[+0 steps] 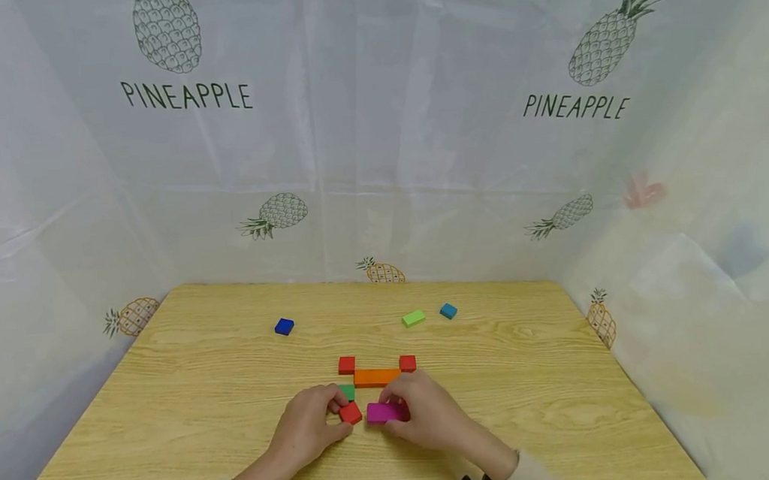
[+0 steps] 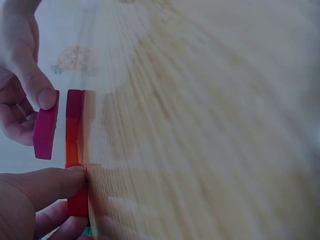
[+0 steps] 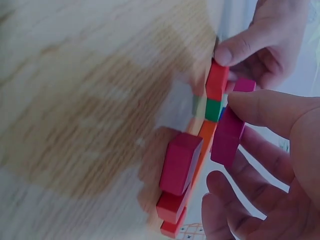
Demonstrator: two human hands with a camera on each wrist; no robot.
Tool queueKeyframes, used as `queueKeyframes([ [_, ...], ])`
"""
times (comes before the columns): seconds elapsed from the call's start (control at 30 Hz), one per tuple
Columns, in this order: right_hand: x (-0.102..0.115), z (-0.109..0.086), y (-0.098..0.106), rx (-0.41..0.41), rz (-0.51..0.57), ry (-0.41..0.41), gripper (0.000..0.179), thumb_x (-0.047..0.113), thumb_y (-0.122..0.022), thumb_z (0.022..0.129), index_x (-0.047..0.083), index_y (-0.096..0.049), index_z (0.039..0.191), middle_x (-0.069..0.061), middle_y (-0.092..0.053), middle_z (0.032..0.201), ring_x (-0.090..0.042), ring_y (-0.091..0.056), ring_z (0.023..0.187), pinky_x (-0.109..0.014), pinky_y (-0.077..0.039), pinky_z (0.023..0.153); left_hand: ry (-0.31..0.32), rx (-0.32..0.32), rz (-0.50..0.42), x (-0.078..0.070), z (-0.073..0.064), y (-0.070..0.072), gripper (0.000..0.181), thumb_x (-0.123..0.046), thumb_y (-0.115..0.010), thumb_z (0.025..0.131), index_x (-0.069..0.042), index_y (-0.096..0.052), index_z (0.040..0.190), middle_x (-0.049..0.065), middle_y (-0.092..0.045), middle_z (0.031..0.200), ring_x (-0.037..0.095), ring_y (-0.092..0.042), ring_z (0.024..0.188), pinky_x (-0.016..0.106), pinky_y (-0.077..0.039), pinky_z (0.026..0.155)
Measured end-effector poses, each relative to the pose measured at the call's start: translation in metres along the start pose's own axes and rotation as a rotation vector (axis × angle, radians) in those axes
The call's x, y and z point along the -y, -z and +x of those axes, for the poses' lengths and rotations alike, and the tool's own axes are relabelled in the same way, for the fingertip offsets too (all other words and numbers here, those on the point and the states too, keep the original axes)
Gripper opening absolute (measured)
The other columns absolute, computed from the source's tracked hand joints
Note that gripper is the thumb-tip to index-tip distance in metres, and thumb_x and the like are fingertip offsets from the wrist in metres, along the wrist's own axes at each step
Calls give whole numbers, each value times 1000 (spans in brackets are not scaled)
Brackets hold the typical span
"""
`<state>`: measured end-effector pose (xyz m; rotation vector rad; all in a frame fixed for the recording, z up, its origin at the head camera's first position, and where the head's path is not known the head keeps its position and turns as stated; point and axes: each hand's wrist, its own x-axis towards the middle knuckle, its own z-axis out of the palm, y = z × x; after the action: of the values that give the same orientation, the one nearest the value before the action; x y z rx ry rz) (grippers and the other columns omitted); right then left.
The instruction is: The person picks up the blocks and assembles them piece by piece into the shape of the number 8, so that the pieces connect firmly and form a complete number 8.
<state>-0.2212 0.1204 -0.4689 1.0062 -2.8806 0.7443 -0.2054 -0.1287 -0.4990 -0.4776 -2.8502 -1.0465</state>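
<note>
My left hand (image 1: 307, 429) pinches a small red block (image 1: 351, 413) between thumb and fingers, down on the wooden table. A green block (image 1: 347, 392) lies just beyond it, partly hidden by the fingers. To the right, my right hand (image 1: 428, 410) grips a magenta block (image 1: 384, 412). That block (image 3: 229, 135) is held up off the tabletop in the right wrist view. Under the right hand stands a crimson block (image 3: 180, 162), mostly hidden from the head view. An orange bar (image 1: 376, 378) lies beyond both hands, with a red block (image 1: 347, 365) at its far left and another red block (image 1: 408, 362) at its far right.
Farther back on the wooden table (image 1: 167, 408) lie a dark blue block (image 1: 284, 326), a lime green block (image 1: 414, 318) and a lighter blue block (image 1: 448, 310). A pineapple-printed curtain (image 1: 376, 135) hangs around the back and sides of the table.
</note>
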Motion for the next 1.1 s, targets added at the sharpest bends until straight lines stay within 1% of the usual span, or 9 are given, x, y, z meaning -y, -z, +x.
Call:
queueKeyframes([
  [0.23, 5, -1, -6, -9, -10, 29, 22, 22, -91, 86, 21, -77, 102, 14, -66, 92, -6, -52, 91, -24, -48, 81, 12, 5, 0, 0, 0, 0, 31, -19, -98, 75, -21, -73, 93, -12, -64, 83, 9, -56, 77, 26, -48, 69],
  [0.47, 6, -1, -12, 1, -34, 31, 24, 24, -92, 84, 23, -76, 101, 15, -66, 91, -3, -49, 87, -20, -44, 76, 6, 0, 8, 0, 0, 0, 30, -19, -98, 75, -21, -73, 93, -12, -65, 83, 9, -57, 77, 26, -49, 70],
  [0.93, 10, -2, -15, -4, -85, 24, 26, 27, -93, 83, 22, -76, 102, 15, -66, 91, -3, -46, 83, -20, -42, 75, 12, 6, 11, 0, 0, 0, 30, -20, -97, 76, -20, -73, 94, -12, -64, 84, 9, -57, 78, 27, -49, 70],
  [1.1, 10, -2, -17, -4, -88, 18, 25, 27, -93, 83, 22, -76, 101, 15, -66, 90, -3, -46, 83, -20, -41, 75, 13, 5, 18, 0, 0, 0, 30, -20, -97, 76, -20, -73, 94, -12, -64, 84, 9, -56, 78, 26, -48, 69],
])
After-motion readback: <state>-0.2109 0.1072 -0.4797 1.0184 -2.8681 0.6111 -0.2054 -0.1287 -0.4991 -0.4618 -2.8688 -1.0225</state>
